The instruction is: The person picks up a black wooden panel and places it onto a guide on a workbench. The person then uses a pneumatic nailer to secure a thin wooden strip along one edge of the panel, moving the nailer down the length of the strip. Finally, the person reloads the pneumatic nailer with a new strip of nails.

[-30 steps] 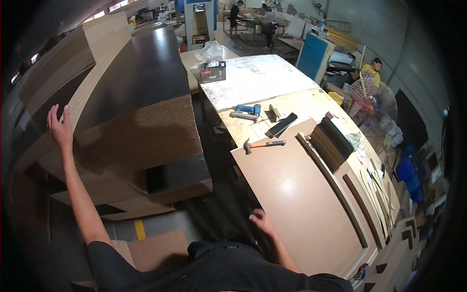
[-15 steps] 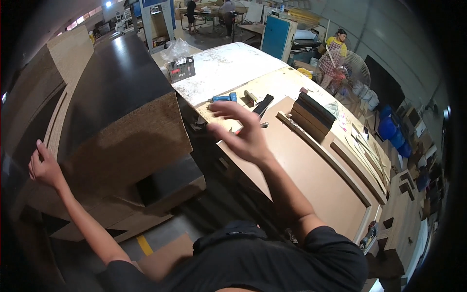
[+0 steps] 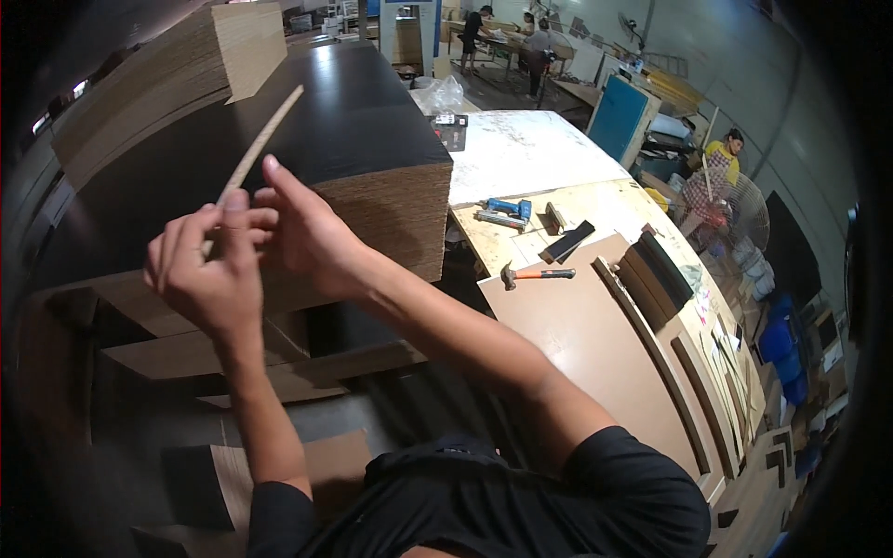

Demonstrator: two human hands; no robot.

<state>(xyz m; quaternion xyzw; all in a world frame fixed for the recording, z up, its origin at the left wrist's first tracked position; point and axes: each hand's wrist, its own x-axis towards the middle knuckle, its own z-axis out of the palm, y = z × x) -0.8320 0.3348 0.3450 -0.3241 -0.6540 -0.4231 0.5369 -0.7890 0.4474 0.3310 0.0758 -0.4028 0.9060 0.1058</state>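
My left hand (image 3: 209,265) is closed around a thin, pale wooden strip (image 3: 270,126), which slants up and away from its fingers. Right beside it, my right hand (image 3: 321,237) has its thumb raised apart from the fingers. Its fingertips reach toward the strip and are partly hidden by the left hand. Both hands are above the near edge of a tall stack of boards (image 3: 391,219) with a glossy black top. Farther right, a hammer (image 3: 544,274) with an orange and black handle lies on a flat brown panel (image 3: 577,325).
Blue nail gun (image 3: 510,212) and small blocks lie on the workbench (image 3: 595,200). Dark-topped wooden pieces (image 3: 651,288) and long strips lie along the panel's right side. Another board stack (image 3: 158,107) stands at the far left. A person in a checked apron (image 3: 712,186) is near a large fan (image 3: 749,219).
My left hand has moved right, bringing up the wooden strip. My right hand has swung left from above the workbench to join it. The view has turned leftward.
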